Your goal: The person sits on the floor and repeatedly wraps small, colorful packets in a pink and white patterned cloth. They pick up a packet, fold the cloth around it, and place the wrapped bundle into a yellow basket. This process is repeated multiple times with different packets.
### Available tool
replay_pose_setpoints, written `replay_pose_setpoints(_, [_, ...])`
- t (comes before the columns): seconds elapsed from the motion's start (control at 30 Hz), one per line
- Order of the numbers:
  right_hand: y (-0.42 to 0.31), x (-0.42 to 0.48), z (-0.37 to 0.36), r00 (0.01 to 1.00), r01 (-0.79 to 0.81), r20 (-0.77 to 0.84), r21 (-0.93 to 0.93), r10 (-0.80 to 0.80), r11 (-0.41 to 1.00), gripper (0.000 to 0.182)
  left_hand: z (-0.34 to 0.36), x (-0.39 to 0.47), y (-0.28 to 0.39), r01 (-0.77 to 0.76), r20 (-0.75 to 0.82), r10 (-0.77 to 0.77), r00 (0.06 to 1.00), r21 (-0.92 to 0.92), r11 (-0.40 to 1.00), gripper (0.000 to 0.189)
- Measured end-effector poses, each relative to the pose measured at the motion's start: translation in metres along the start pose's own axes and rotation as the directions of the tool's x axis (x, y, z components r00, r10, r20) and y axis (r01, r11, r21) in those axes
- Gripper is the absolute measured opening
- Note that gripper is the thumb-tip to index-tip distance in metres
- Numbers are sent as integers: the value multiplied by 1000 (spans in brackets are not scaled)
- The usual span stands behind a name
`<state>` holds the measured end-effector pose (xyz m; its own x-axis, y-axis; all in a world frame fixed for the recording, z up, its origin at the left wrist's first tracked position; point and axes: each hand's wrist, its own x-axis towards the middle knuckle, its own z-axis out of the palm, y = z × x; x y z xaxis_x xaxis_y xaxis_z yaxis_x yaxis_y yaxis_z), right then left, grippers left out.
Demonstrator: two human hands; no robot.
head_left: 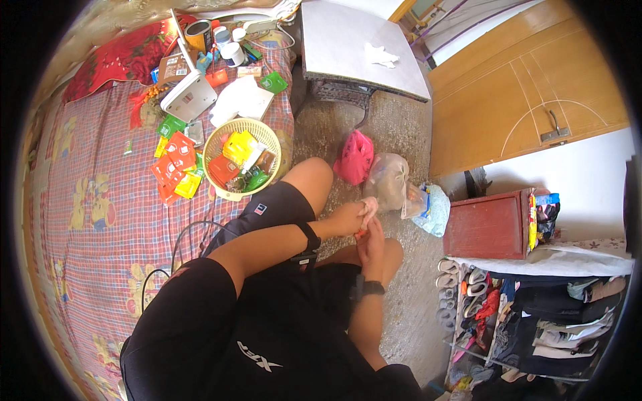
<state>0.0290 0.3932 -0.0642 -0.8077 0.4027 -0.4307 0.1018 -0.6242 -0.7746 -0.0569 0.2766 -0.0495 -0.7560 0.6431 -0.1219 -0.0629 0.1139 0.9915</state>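
Note:
My left hand (347,219) is out in front of my knees, its fingers closed on a thin, crumpled pale-pink thing (370,206) that looks like soft plastic or cloth. Right beside it, fingertips close to the left hand, is my right hand (371,245). A small orange-red piece (360,234) shows at the right hand's fingers; what it is cannot be made out. Near my left knee, a cream plastic basket (214,186) on the bed contains yellow, red and green sachets. More red sachets (180,150) lie loose next to the basket.
A pink plastic bag (355,156) and a clear plastic bag (388,180) stand on the floor ahead. White gloves (381,55) lie on a table (341,30). Jars (233,54) crowd the checked bed (100,200). At right are a red cabinet (486,225) and a shoe rack (454,346).

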Motion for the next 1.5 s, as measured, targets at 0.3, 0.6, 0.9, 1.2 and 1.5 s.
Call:
replay_pose_setpoints(0.3, [6, 2, -5, 990, 77, -116, -14, -78, 997, 20, -6, 2, 5, -111, -38, 118, 992, 154, 982, 18])
replay_pose_setpoints(0.6, [1, -8, -1, 982, 103, -142, -158, -126, 982, 23, 0, 7, 1, -242, -193, 325, 926, 359, 902, 25])
replay_pose_setpoints(0.9, [-1, 0, -6, 979, 157, -140, 37, -150, 987, 31, -2, 3, 10, -220, -217, 320, 922, 386, 896, 24])
replay_pose_setpoints(1.2, [-33, -46, 29, 859, 41, -45, -987, -510, 156, 22, -26, 4, 17, -326, 20, 327, 945, 157, 932, 27])
replay_pose_setpoints(1.5, [-27, -53, 35, 896, 152, -85, -865, -437, 478, 25, -10, -3, 9, -404, 24, 417, 909, 303, 863, 48])
